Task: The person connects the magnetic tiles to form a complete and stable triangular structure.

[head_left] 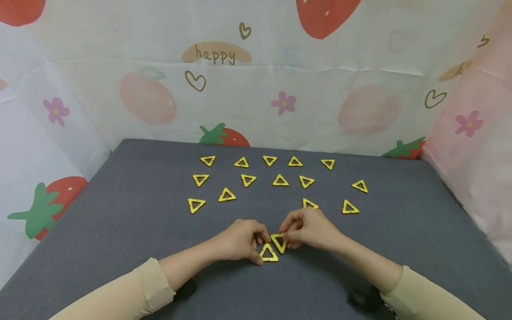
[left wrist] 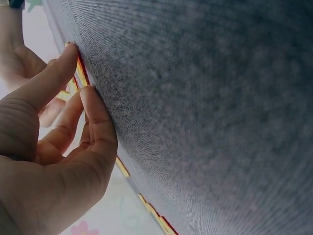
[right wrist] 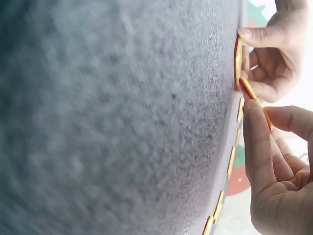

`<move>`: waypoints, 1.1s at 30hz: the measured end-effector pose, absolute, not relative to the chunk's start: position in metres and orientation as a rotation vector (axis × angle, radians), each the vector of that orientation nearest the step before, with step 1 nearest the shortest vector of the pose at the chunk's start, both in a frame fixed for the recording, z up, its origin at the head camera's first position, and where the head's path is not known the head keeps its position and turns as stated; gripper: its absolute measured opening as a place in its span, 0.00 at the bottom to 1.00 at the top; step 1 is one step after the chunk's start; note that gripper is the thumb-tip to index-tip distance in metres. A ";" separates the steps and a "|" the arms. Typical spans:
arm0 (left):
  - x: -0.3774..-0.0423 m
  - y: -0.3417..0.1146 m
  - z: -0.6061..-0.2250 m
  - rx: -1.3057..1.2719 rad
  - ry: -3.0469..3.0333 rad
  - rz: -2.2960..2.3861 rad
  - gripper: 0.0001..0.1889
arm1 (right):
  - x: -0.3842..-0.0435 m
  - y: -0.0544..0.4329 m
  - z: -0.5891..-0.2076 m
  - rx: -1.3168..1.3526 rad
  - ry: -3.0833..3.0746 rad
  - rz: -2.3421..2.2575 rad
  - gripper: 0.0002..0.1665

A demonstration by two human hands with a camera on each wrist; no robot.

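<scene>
Two yellow triangle frames with open centres lie side by side near the middle front of the table. My left hand holds the left triangle frame, thumb at its lower left corner and fingertips near the top. That piece lies flat with a point away from me. My right hand pinches the other triangle frame between thumb and finger. Seen from the right wrist, this pinched triangle frame is tilted, one edge raised off the cloth and the low end beside the left piece. The fingers hide its right corner.
Several more yellow triangle frames lie spread in loose rows farther back, some pointing away and some toward me. One triangle frame is partly covered by the right hand. A dark grey cloth covers the table; a printed curtain stands behind.
</scene>
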State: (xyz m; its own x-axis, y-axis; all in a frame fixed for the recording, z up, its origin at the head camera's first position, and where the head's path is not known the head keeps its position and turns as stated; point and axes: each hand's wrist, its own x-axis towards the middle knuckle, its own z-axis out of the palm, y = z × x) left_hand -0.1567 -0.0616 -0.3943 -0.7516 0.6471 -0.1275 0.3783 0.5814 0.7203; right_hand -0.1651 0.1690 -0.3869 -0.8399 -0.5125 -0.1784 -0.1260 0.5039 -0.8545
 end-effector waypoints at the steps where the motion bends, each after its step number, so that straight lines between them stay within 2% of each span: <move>1: -0.157 -0.061 -0.394 0.828 2.436 0.982 0.19 | -0.164 0.169 -0.387 -0.522 2.338 -1.278 0.06; 27: -0.156 -0.060 -0.392 0.780 2.428 0.983 0.20 | -0.155 0.163 -0.386 -0.522 2.344 -1.253 0.04; 33: -0.156 -0.060 -0.392 0.773 2.415 0.999 0.19 | -0.156 0.163 -0.385 -0.505 2.305 -1.268 0.08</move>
State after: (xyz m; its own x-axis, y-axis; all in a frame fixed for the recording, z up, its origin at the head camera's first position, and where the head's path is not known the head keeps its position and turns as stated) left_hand -0.1560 -0.0602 -0.3919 -0.7609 0.6291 -0.1590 0.3329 0.5888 0.7366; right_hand -0.1562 0.1628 -0.3848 -0.8274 -0.5189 -0.2148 -0.0963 0.5080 -0.8560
